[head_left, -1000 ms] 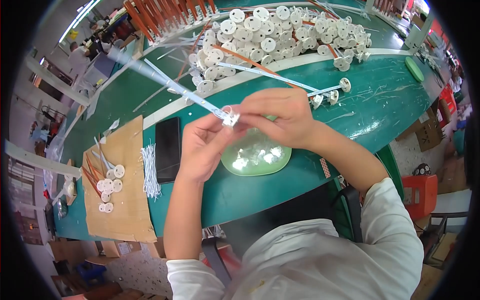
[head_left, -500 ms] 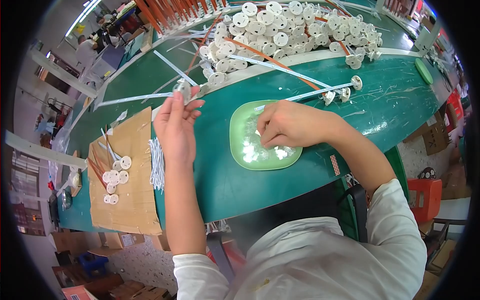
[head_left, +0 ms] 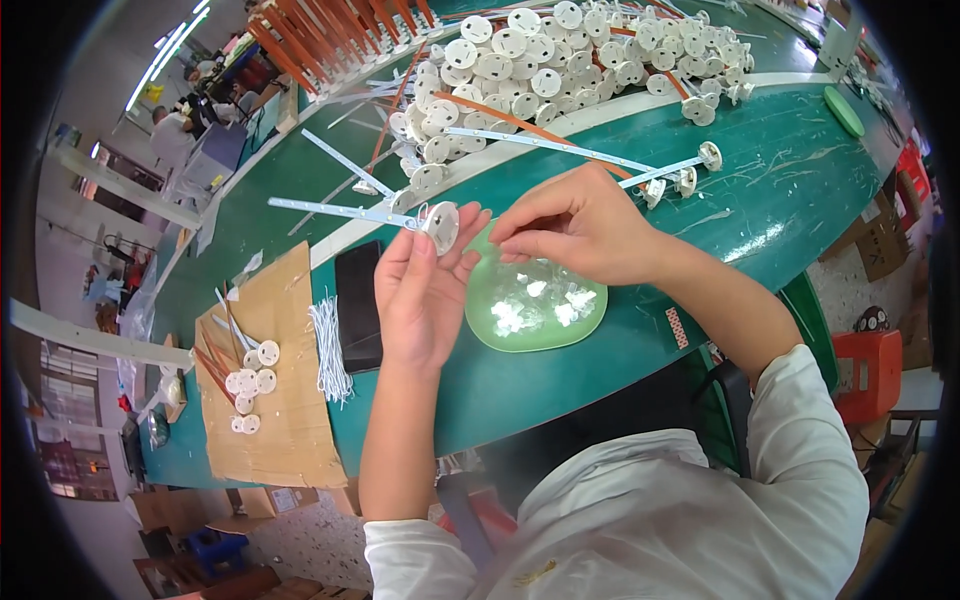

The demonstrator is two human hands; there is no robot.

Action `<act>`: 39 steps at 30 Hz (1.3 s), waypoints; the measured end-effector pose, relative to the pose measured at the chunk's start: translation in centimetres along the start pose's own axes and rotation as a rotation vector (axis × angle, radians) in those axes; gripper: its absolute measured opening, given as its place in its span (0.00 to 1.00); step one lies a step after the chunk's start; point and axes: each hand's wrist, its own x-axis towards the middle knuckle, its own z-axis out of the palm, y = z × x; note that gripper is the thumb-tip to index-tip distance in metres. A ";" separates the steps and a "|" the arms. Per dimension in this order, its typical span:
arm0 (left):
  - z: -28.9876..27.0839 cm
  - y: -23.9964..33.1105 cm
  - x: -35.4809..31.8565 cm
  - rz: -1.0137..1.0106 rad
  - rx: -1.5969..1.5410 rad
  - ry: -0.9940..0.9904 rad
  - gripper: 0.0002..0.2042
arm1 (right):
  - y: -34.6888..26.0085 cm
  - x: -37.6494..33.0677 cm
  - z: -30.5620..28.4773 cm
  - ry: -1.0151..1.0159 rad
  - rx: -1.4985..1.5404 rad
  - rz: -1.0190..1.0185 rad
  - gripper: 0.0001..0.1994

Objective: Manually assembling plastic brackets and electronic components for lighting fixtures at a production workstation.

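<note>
My left hand (head_left: 412, 305) is closed on a white round disc (head_left: 441, 228), its flat face tipped toward the right. A narrow pale LED strip (head_left: 335, 209) runs out leftward from behind that disc, and a thin white wire loops at the joint. Close to the disc's right side is my right hand (head_left: 595, 225), thumb and fingertips pinched together; anything between them is too small to make out. Below the right hand lies a green tray (head_left: 525, 346) with small white pieces (head_left: 512, 317) and clear bits in it.
Past a pale ledge, many white discs (head_left: 545, 82) are heaped, with orange strips upright behind. LED strips with discs (head_left: 685, 181) lie at right. On the left are cardboard (head_left: 290, 420) holding more discs, a white wire bundle (head_left: 328, 350) and a flat black object (head_left: 357, 300).
My left hand has moved right with the disc and strip, bringing them near my right hand. My right hand has risen out of the green tray, still pinched.
</note>
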 end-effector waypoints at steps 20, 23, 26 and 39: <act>0.0 -1.7 -0.3 -0.017 0.074 -0.075 0.19 | 0.3 -0.6 1.2 0.201 -0.444 -0.608 0.09; 0.4 -1.5 -0.4 -0.032 0.036 -0.094 0.21 | 0.4 -0.7 1.1 0.152 -0.304 -0.514 0.08; -0.5 -1.6 -0.5 0.012 0.057 -0.158 0.26 | 0.4 -0.8 1.1 0.157 -0.224 -0.440 0.07; -0.1 -1.8 -1.0 0.171 0.194 -0.056 0.26 | 1.2 -1.0 2.5 0.307 -0.453 -0.750 0.09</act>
